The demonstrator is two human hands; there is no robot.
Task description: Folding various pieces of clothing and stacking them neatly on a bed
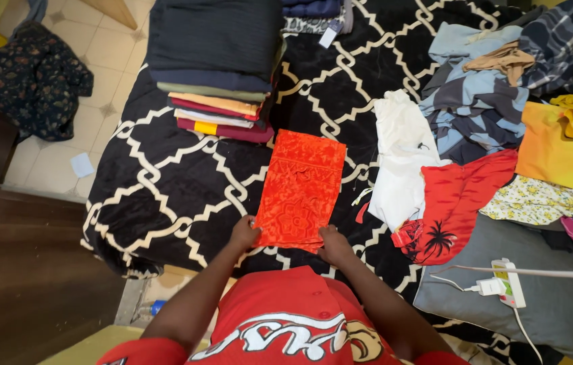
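Note:
An orange-red patterned cloth (pixel 300 186), folded into a long rectangle, lies flat on a black blanket with a white lattice pattern (pixel 178 182). My left hand (pixel 244 234) grips the cloth's near left corner. My right hand (pixel 332 245) grips its near right corner. Both arms reach forward from my red shirt at the bottom of the view.
A stack of folded clothes (pixel 217 67) stands just beyond the cloth on the left. A loose heap of unfolded garments (pixel 489 135) covers the right side. A grey pillow (pixel 557 304) carries a white power strip (pixel 509 284). Tiled floor and a dark garment (pixel 33 78) lie at the upper left.

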